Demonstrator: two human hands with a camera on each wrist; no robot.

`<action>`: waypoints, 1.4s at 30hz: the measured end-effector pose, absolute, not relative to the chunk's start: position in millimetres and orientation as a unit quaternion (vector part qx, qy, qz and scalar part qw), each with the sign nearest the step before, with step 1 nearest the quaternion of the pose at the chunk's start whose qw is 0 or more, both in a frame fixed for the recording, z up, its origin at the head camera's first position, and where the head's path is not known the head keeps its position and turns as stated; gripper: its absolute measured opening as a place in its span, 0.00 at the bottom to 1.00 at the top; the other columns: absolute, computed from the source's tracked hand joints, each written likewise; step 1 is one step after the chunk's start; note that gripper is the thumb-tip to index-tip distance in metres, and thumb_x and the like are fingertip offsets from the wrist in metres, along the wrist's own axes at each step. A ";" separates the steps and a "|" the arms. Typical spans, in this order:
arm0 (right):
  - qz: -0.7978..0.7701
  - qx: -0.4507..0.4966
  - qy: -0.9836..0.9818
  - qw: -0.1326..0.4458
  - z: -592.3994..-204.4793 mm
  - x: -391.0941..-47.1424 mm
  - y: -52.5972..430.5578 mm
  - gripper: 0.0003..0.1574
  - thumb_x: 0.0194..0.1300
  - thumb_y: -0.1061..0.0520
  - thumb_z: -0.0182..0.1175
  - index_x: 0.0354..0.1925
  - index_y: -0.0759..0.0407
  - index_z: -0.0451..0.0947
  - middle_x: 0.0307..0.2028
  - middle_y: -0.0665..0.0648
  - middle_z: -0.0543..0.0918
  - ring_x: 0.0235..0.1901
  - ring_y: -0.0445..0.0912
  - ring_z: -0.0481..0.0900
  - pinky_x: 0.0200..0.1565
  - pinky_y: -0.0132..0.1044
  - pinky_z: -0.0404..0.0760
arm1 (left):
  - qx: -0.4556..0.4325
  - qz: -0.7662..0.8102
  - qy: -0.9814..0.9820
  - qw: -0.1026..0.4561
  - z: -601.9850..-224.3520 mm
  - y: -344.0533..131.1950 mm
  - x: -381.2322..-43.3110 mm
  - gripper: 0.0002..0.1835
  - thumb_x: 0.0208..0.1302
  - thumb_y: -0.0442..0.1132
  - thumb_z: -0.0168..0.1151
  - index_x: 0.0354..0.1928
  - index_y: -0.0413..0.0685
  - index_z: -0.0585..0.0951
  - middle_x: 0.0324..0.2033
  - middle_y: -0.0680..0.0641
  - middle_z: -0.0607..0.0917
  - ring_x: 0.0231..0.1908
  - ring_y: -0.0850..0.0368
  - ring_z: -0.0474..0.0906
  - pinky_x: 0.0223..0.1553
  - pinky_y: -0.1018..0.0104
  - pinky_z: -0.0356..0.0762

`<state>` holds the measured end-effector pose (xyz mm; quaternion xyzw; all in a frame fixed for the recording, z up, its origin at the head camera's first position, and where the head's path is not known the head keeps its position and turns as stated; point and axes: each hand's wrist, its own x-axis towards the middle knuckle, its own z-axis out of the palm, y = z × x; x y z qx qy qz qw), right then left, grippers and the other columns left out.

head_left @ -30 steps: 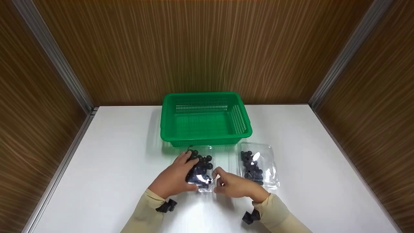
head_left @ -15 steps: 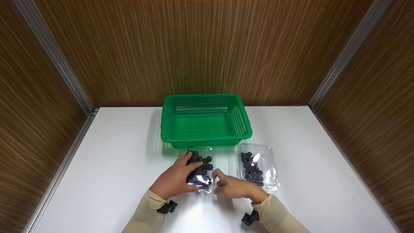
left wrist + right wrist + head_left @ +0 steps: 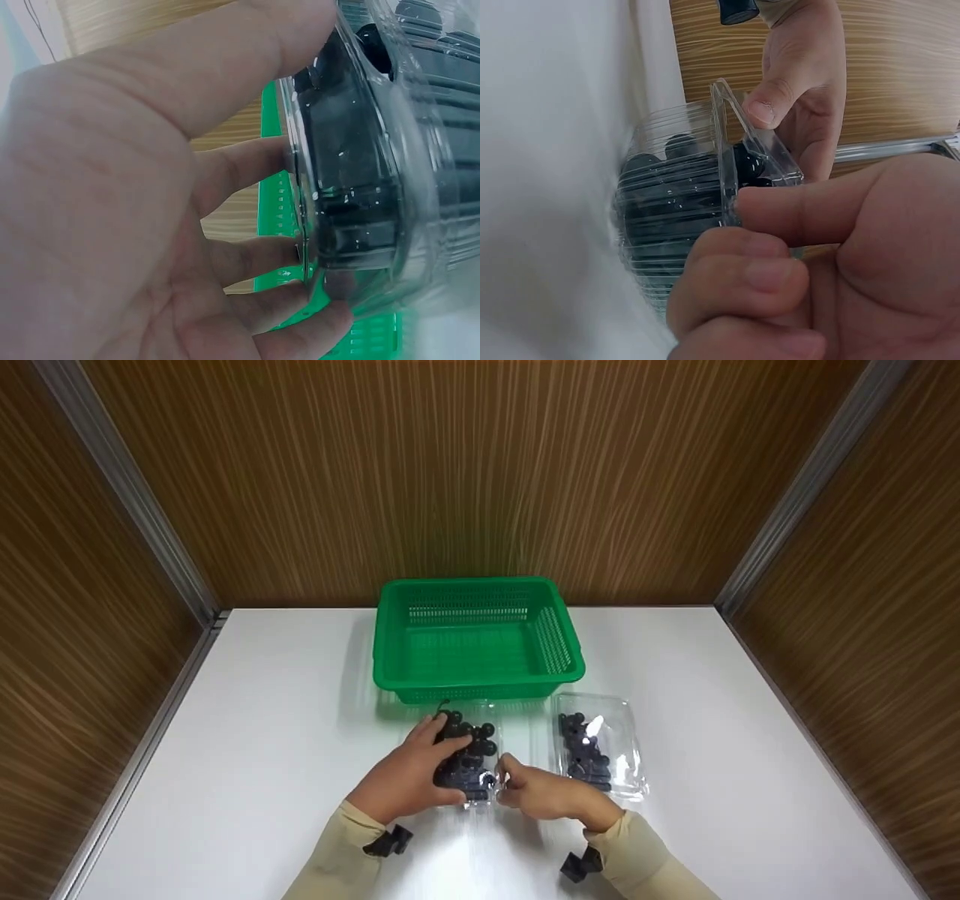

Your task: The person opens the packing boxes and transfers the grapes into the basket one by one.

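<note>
A clear plastic clamshell (image 3: 480, 706) of dark grapes (image 3: 480, 742) sits on the white table just in front of the green basket. My left hand (image 3: 409, 772) lies spread over its left part, the fairly straight fingers pressing the lid (image 3: 300, 187) and the thumb at the near edge. At its right edge my right hand (image 3: 540, 791) pinches the rim between thumb and bent index finger. In the right wrist view the thumb (image 3: 795, 210) presses at the rim and the other fingers are curled. A curved stem (image 3: 441, 705) shows at the far left corner.
The green basket (image 3: 480, 687) stands behind the clamshell against the wood-patterned back wall (image 3: 465, 472). Right of my right hand is a second clear clamshell (image 3: 626, 742), its dark grapes toward its left side. Wood-patterned panels rise on both sides.
My right thumb and index finger have come together at the rim. The clamshell has shifted slightly right, and the bright glare on its near part has faded. My left hand stays nearly in place.
</note>
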<state>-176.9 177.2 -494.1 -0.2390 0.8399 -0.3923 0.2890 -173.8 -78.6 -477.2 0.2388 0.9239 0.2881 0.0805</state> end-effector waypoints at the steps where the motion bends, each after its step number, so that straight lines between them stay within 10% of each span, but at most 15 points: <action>1: -0.393 -0.238 0.839 0.290 -494.3 -177.2 177.4 0.10 0.76 0.57 0.53 0.49 0.54 0.61 0.39 0.61 0.81 0.37 0.52 0.79 0.37 0.41 0.75 | 0.238 0.288 0.924 0.081 -477.2 -78.7 -173.9 0.45 0.55 0.54 0.80 0.75 0.59 0.73 0.80 0.38 0.55 0.80 0.36 0.45 0.70 0.37 0.65; 20: -0.388 -0.247 0.844 0.276 -497.0 -176.1 178.1 0.12 0.75 0.54 0.55 0.50 0.54 0.62 0.48 0.64 0.83 0.49 0.57 0.83 0.49 0.51 0.82 | 0.269 0.237 0.933 0.041 -470.4 -68.1 -166.2 0.46 0.54 0.54 0.79 0.74 0.48 0.73 0.76 0.36 0.64 0.77 0.34 0.54 0.72 0.36 0.59; 42: -0.393 -0.255 0.843 0.265 -496.1 -178.9 178.3 0.11 0.73 0.57 0.56 0.48 0.56 0.63 0.35 0.52 0.76 0.33 0.44 0.74 0.35 0.37 0.74 | 0.287 0.164 0.944 -0.018 -480.1 -46.4 -157.5 0.47 0.51 0.51 0.83 0.73 0.49 0.73 0.69 0.35 0.73 0.71 0.34 0.66 0.69 0.39 0.67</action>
